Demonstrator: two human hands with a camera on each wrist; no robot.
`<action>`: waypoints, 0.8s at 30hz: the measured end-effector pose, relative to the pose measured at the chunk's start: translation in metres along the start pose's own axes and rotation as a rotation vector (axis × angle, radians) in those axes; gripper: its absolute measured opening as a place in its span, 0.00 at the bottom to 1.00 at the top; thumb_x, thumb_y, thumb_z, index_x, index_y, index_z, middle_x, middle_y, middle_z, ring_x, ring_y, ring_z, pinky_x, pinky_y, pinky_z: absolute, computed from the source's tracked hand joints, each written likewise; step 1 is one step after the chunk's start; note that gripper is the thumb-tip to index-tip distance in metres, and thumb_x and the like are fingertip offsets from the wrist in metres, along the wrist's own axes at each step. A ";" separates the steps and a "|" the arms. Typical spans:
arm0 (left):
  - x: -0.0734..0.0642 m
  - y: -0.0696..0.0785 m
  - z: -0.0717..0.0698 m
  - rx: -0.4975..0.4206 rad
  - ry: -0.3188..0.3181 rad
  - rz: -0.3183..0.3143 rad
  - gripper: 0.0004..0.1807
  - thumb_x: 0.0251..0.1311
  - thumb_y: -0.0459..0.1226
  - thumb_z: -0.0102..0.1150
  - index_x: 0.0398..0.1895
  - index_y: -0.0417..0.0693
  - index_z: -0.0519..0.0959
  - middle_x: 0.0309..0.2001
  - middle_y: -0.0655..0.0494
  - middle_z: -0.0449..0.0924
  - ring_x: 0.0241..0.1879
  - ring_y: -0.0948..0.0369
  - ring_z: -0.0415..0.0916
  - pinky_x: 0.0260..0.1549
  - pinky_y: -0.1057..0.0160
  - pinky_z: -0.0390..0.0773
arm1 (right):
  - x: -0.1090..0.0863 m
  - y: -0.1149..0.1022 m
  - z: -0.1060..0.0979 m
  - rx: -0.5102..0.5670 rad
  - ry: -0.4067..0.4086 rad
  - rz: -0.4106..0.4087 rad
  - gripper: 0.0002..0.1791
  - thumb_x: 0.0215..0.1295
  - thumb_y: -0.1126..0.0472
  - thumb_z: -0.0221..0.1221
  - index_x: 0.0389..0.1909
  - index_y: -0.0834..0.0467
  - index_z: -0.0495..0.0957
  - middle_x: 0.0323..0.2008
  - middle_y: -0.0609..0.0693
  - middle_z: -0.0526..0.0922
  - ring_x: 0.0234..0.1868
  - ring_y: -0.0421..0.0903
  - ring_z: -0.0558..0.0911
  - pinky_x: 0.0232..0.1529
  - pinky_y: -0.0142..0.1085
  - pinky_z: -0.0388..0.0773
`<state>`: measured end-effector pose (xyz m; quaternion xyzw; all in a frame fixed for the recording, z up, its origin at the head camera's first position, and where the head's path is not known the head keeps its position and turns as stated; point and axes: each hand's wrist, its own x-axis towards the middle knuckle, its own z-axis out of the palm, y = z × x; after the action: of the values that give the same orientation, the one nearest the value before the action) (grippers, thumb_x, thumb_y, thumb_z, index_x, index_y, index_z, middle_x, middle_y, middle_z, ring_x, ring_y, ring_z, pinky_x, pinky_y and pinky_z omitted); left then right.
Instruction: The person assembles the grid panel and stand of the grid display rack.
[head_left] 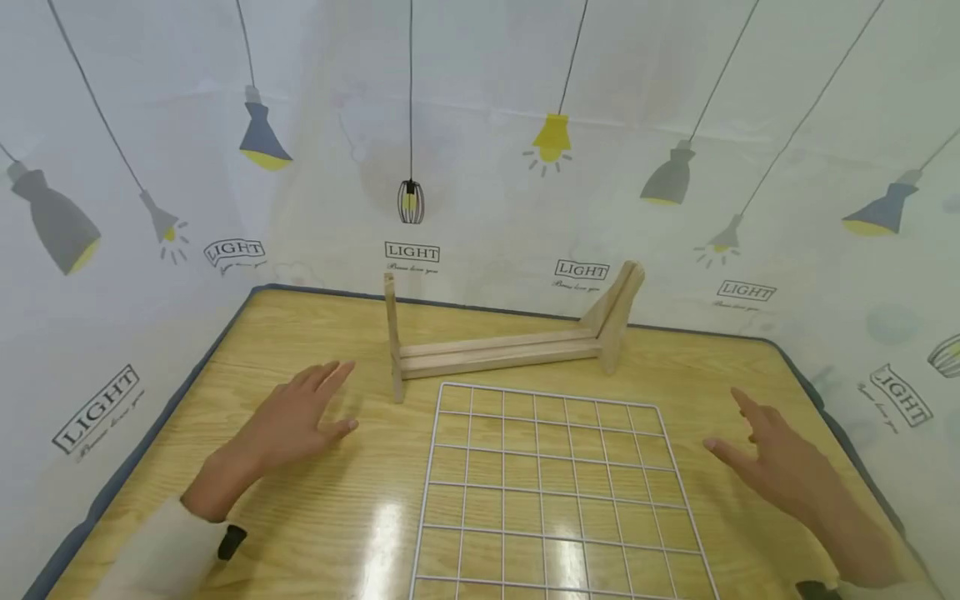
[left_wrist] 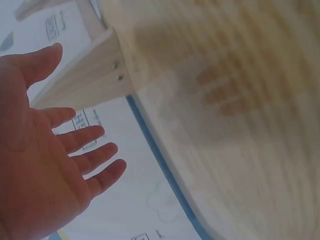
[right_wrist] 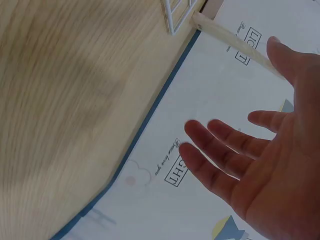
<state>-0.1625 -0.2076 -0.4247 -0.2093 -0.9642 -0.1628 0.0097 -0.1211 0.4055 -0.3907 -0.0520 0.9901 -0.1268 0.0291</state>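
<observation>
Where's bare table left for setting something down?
Bare table shows between the left hand and the wire grid, between the grid and the right hand, and in the far left corner, left of the wooden stand. It's crowded in the middle, where the stand sits just behind the grid.

White grid (head_left: 539, 456) flat, wooden stand (head_left: 502, 358) behind

The left hand (left_wrist: 45, 160) is spread out near the shiny table (left_wrist: 225, 165). A wooden stand (left_wrist: 95, 75) sits on the table.
</observation>
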 end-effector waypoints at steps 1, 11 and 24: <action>0.000 0.002 0.003 -0.017 -0.008 0.005 0.44 0.67 0.53 0.58 0.78 0.44 0.53 0.72 0.34 0.59 0.69 0.34 0.58 0.59 0.27 0.62 | -0.001 -0.002 0.002 0.020 -0.016 0.001 0.51 0.71 0.36 0.52 0.78 0.63 0.41 0.63 0.75 0.65 0.49 0.71 0.78 0.28 0.53 0.79; 0.005 0.024 0.020 -0.256 -0.108 0.004 0.43 0.67 0.55 0.57 0.77 0.44 0.55 0.71 0.35 0.62 0.69 0.35 0.61 0.62 0.32 0.65 | -0.005 -0.021 0.023 0.173 -0.112 0.007 0.47 0.71 0.40 0.56 0.76 0.66 0.50 0.60 0.71 0.72 0.46 0.57 0.82 0.31 0.44 0.81; 0.014 0.048 0.036 -0.641 -0.214 -0.140 0.39 0.71 0.47 0.55 0.77 0.39 0.52 0.61 0.34 0.73 0.55 0.42 0.77 0.44 0.50 0.83 | -0.010 -0.032 0.037 0.273 -0.229 0.008 0.43 0.72 0.44 0.56 0.74 0.68 0.51 0.48 0.62 0.83 0.42 0.54 0.85 0.37 0.46 0.83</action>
<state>-0.1542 -0.1488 -0.4426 -0.1509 -0.8715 -0.4350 -0.1690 -0.1052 0.3666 -0.4178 -0.0575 0.9541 -0.2534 0.1488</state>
